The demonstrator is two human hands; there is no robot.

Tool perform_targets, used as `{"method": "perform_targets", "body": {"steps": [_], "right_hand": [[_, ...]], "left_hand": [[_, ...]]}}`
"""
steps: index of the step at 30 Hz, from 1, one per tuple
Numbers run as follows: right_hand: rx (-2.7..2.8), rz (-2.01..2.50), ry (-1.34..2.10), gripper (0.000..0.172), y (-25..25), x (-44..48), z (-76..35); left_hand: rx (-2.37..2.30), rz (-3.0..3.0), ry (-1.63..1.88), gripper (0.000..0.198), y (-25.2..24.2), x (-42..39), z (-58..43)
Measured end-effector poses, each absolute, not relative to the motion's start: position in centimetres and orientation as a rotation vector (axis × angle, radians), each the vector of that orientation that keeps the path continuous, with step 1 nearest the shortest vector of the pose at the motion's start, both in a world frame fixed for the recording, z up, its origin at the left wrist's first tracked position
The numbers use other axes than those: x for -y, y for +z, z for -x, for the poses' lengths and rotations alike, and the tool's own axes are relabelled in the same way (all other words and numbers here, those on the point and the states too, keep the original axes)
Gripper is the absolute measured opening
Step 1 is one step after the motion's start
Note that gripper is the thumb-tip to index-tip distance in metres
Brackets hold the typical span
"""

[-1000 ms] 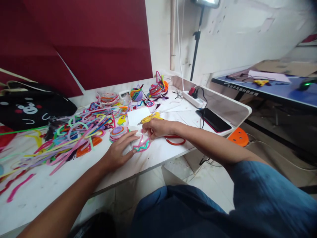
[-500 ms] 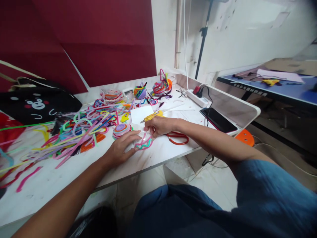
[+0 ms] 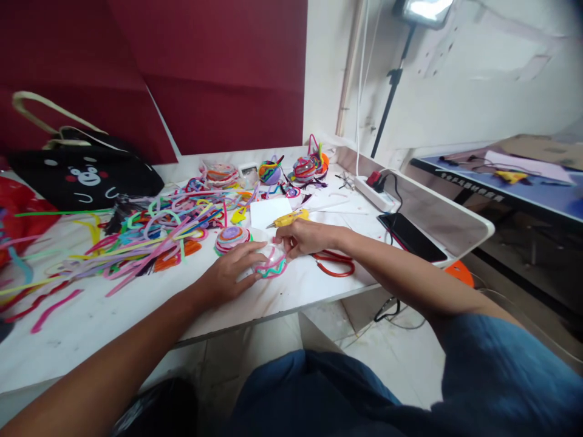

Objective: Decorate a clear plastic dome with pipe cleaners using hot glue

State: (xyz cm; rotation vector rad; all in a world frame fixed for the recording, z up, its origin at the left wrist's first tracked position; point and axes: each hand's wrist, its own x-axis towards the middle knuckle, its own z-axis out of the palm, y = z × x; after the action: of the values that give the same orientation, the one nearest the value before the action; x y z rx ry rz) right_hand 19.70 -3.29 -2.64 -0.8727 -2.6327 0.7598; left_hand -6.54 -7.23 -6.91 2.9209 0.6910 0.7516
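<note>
A clear plastic dome point(image 3: 275, 255), with pink and wavy green pipe cleaners around its lower part, rests on the white table. My left hand point(image 3: 228, 272) grips it from the left, fingers over its top and thumb low on its near side. At its right side, my right hand point(image 3: 297, 238) has thumb and fingertips pinched on a pink pipe cleaner, mostly hidden by the fingers. Just left of it sits a dome wound in coloured pipe cleaners point(image 3: 232, 239). Behind my right hand lies a yellow glue gun point(image 3: 291, 217), and the orange-handled scissors point(image 3: 336, 271) are under the wrist.
A heap of loose pipe cleaners point(image 3: 155, 227) covers the table's left. Several decorated balls point(image 3: 270, 172) stand at the back near a white card point(image 3: 269, 212). To the right are a phone point(image 3: 412, 238) and a power strip point(image 3: 374, 193). A black bag point(image 3: 86, 176) leans back left.
The camera view has shifted, so the scene sits a little further right and lower. Both hands stay at the clear dome, with only slight finger movement on it.
</note>
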Motion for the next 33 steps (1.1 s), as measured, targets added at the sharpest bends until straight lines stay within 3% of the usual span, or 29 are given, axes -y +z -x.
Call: {"method": "perform_targets", "body": {"steps": [20,33], "right_hand": [[2.56,0.92,0.885,0.036,-3.9,3.3,-19.7],[2.606,1.032,0.663,0.039,-3.1,4.3,-19.3]], "left_hand": [[-0.61,-3.003,0.866,0.04,-8.1,7.6,7.0],[-0.64,-2.956,0.823,0.042,-8.3,7.5,7.0]]}}
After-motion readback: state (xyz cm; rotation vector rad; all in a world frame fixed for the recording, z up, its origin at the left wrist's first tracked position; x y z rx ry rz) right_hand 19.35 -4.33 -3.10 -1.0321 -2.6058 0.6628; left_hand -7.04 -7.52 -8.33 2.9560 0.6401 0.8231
